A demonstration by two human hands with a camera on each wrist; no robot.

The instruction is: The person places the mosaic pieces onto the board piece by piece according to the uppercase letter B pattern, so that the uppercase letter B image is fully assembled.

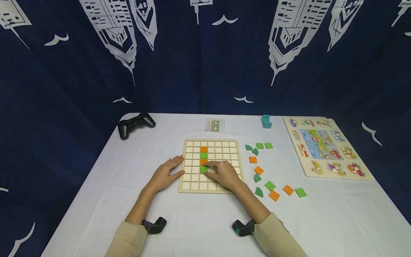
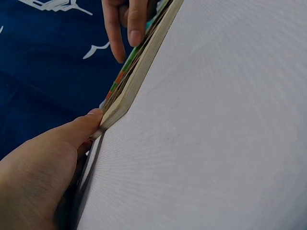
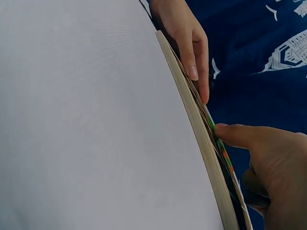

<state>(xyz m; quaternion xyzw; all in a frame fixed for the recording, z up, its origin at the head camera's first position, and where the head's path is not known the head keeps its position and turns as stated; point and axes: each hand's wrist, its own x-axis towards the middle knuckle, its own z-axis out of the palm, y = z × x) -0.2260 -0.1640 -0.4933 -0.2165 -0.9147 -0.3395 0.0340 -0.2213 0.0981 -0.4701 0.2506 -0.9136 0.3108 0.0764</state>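
A pale wooden grid board (image 1: 227, 150) lies mid-table. One of its columns holds, from the top, an orange square (image 1: 203, 149), a green square (image 1: 203, 155), a second orange square (image 1: 202, 162) and a lower green square tile (image 1: 203, 169). My right hand (image 1: 224, 175) reaches over the board, pinching that lower green tile at its edges between thumb and index finger. In the right wrist view the thumb (image 3: 230, 134) is right at the green tile. Fingers spread, my left hand (image 1: 164, 175) rests at the board's left edge, its thumb (image 2: 88, 125) against the rim.
Loose orange squares (image 1: 258, 170), green squares (image 1: 270, 185) and dark green quarter-circles (image 1: 258, 192) lie right of the board. Behind it sits a pattern card (image 1: 215, 125). A black game controller (image 1: 136, 124), a teal block (image 1: 266, 121) and a picture puzzle board (image 1: 327, 148) stand farther out.
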